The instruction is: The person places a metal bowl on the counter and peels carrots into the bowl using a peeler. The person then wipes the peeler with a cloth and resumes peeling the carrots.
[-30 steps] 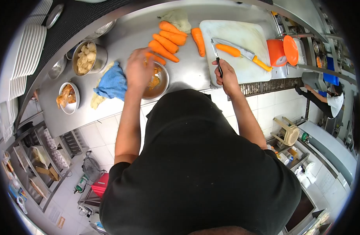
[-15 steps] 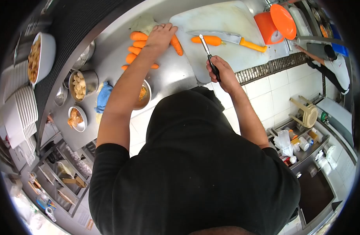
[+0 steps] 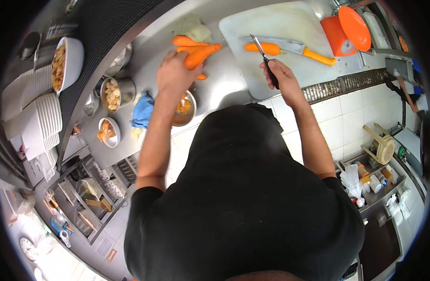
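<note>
One carrot [image 3: 203,54] is held by the left hand [image 3: 174,73] in the head view, above the steel counter [image 3: 226,82]; the fingers are curled at its near end, though their exact grip is partly hidden by the back of the hand. Its far end is pointed toward the cutting board [image 3: 233,28]. Further carrots [image 3: 181,40] are seen lying beyond that hand, partly covered by it, just beside a pale crumpled cloth [image 3: 192,27]. A black-handled peeler [image 3: 272,75] is gripped by the closed right hand [image 3: 285,79], its metal end raised over the near part of the board. On the board, a second carrot [image 3: 264,48] is laid alongside a yellow-handled knife [image 3: 319,56], whose blade is partly hidden behind it. An orange scale [image 3: 335,35] is placed by the board's right edge. Below the left hand, a metal bowl [image 3: 193,107] is partly covered by the forearm, and orange scraps [image 3: 183,104] are held in it. A blue cloth [image 3: 143,111] is bunched on the forearm's other side.
</note>
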`<state>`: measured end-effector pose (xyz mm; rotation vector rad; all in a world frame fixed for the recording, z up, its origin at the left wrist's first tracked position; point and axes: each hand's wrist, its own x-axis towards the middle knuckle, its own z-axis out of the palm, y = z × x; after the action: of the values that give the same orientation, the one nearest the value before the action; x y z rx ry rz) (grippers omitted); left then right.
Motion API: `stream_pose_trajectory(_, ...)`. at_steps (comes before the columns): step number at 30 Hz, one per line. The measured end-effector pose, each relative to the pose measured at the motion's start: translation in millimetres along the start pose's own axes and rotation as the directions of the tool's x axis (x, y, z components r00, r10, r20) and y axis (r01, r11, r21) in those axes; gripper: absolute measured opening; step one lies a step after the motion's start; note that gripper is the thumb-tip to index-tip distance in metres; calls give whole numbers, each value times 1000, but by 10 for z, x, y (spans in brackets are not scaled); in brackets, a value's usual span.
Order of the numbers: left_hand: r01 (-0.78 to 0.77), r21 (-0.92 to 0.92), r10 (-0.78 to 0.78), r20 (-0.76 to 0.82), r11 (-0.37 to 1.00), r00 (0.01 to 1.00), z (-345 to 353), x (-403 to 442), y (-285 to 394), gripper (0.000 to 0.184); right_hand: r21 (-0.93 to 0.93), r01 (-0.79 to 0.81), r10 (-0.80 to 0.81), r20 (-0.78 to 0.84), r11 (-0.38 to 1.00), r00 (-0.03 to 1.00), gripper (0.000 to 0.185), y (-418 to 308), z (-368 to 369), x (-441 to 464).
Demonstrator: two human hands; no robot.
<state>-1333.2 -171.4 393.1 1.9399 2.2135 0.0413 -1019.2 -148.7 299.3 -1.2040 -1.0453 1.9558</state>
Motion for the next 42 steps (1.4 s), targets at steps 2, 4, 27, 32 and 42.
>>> stream_pose_trajectory(2,260,-487,-158,242,833,957,48,-275,-340,32,27,26,-25,-17,999,1000,24,-1,169,-10)
stream_pose_trajectory(4,462,-760,-185,427,457,885,321,-601,-724,37,-36,72,-74,-34,997,997,18,71,372,-23)
stream_pose_trajectory(27,263,-535,-11,455,-803,890,1101,-2188,-1611,57,-703,428,-22,507,568,862,30,647,2650,-461)
stream_pose_trajectory(32,250,-409,-11,539,-877,842,1118,-2217,-1548,60,-707,647,-81,655,285,751,27,649,2824,-512)
stream_pose_trajectory(42,334,-402,113,481,-853,869,1040,-2367,-1495,59,-656,742,-272,695,140,666,30,803,2687,-318)
